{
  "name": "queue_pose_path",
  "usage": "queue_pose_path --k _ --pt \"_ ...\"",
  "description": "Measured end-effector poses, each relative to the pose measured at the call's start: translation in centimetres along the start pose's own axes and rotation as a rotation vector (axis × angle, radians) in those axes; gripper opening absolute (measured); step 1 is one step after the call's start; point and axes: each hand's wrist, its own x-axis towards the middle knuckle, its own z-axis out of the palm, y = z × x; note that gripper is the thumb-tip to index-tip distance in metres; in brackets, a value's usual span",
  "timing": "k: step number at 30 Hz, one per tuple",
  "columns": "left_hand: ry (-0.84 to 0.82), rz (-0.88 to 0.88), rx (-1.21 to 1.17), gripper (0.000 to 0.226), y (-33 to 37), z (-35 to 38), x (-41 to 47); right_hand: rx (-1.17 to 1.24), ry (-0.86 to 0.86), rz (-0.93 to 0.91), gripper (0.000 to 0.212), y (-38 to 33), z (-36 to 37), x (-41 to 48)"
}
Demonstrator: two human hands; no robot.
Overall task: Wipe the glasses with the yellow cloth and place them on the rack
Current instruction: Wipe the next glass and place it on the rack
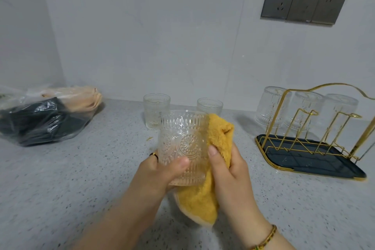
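So the left hand (162,170) has its fingers wrapped around an embossed glass (183,146), held up over the speckled desk (81,189), mouth facing away and a bit up. The right hand (227,168) is closed on the yellow cloth (205,195), thumb pressing it against the glass's right side, with the rest of the cloth hanging down under both hands. Behind them, two more glasses stand upright near the wall: one on the left (155,110) and one on the right (210,105), partly hidden by the held glass. Off to the right is the gold wire rack (300,138) on its dark tray, with three glasses upside down along its back row (269,105) (306,107) (341,109); the front pegs are bare. Far left there's a plastic bag (40,117) with dark and peach stuff inside, and a grey socket panel (302,4) up on the wall.
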Motion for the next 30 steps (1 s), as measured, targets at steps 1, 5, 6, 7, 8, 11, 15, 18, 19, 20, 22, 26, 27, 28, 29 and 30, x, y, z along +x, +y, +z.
queue_pose_path --k 1,5,6,7,8,11,15,18,19,20,22,26,27,28,29,30 --pt "0.005 0.007 0.000 0.071 0.1 -0.1 0.0 0.002 -0.023 0.033 0.022 0.2 0.0 0.0" --pt "0.077 0.013 -0.044 0.065 0.1 -0.6 0.6 -0.069 -0.076 0.019 0.023 0.9 0.7 -0.3" --pt "0.116 0.007 -0.076 0.061 0.0 -0.8 0.8 -0.099 -0.089 -0.020 0.024 0.9 0.9 -0.5" --pt "0.154 -0.003 -0.097 0.062 0.0 -1.0 1.0 -0.133 -0.102 -0.066 0.022 0.8 1.2 -0.6" --pt "0.182 -0.016 -0.101 0.063 0.0 -1.2 1.2 -0.173 -0.120 -0.106 0.022 0.8 1.4 -0.9" --pt "0.168 -0.023 -0.033 0.070 0.2 -1.5 1.1 -0.258 -0.135 -0.162 0.042 0.6 1.8 -1.4" --pt "0.016 0.001 0.062 0.073 0.2 -0.5 0.3 -0.218 -0.036 -0.184 0.046 0.0 1.0 -0.8" --pt "-0.012 -0.001 0.023 0.066 0.0 0.0 0.1 -0.130 -0.002 -0.105 0.047 0.0 0.2 -0.3" --pt "-0.011 0.001 0.011 0.065 0.1 0.0 0.1 -0.097 -0.022 -0.061 0.043 0.0 0.1 -0.3" --pt "-0.003 0.007 -0.008 0.064 0.2 -0.1 0.1 -0.065 -0.046 -0.006 0.034 0.1 0.2 -0.2" --pt "0.039 0.010 -0.061 0.059 0.3 -0.4 0.4 -0.054 -0.089 0.075 0.018 0.3 0.5 -0.3" --pt "0.083 -0.029 -0.083 0.048 0.4 -0.9 0.8 -0.015 -0.118 0.127 0.013 0.6 0.9 -0.4" --pt "0.083 -0.051 -0.041 0.046 0.4 -0.9 0.7 0.009 -0.115 0.135 0.015 0.6 0.9 -0.4" --pt "0.088 -0.066 -0.012 0.046 0.4 -0.9 0.7 0.026 -0.108 0.139 0.016 0.5 0.8 -0.4" --pt "0.099 -0.073 -0.001 0.050 0.5 -0.8 0.6 0.025 -0.108 0.135 0.017 0.5 0.8 -0.5" --pt "0.115 -0.066 0.009 0.056 0.6 -0.7 0.5 0.015 -0.102 0.123 0.017 0.4 0.8 -0.5"
